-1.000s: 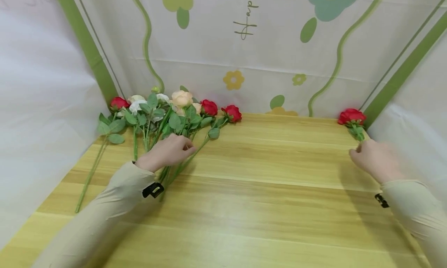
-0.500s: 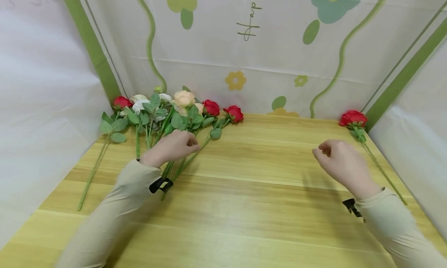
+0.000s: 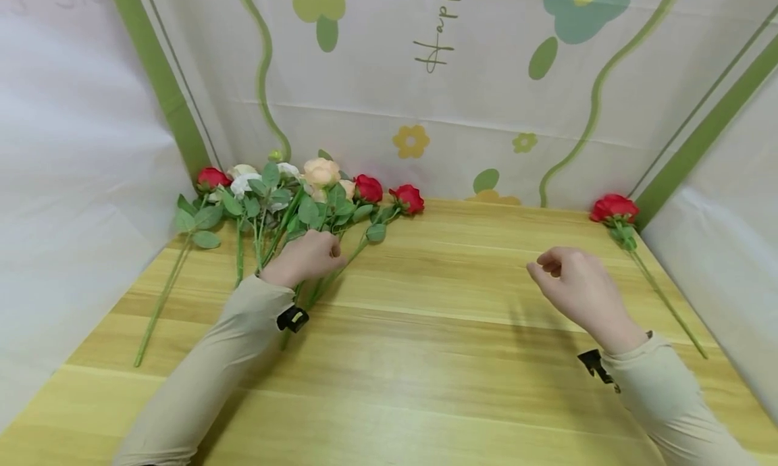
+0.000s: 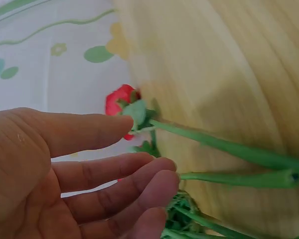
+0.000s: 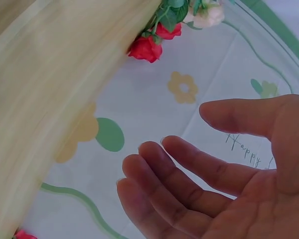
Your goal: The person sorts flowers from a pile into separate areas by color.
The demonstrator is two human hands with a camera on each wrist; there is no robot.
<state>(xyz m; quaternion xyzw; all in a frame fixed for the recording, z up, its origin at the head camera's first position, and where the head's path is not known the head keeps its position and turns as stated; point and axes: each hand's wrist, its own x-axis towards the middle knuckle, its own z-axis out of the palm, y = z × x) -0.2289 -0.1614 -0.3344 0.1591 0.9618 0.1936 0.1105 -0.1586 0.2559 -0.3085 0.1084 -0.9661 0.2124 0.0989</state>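
Observation:
My left hand [image 3: 308, 256] hovers over the stems of a heap of roses; in the left wrist view its fingers [image 4: 114, 186] are loosely bent with nothing between them and the thumb. Below it lie green stems [image 4: 229, 149], one leading to a red rose [image 4: 120, 102]. In that heap are a peach rose [image 3: 321, 173], a white rose [image 3: 243, 185] and two red roses on the right side, the outer red rose [image 3: 408, 199] nearest the middle. Held above the table, my right hand [image 3: 580, 283] is empty, its fingers [image 5: 189, 194] relaxed. Right of it lies a single red rose [image 3: 615, 209].
Another red rose [image 3: 213, 178] lies at the far left, its stem slanting toward the front. The wooden table [image 3: 389, 385] meets a white flower-printed cloth [image 3: 365, 81] at the back. White cloth walls stand at both sides.
My right hand has let go of the single red rose, leaving it at the right edge, and moved left. The left hand has shifted slightly right above the stems.

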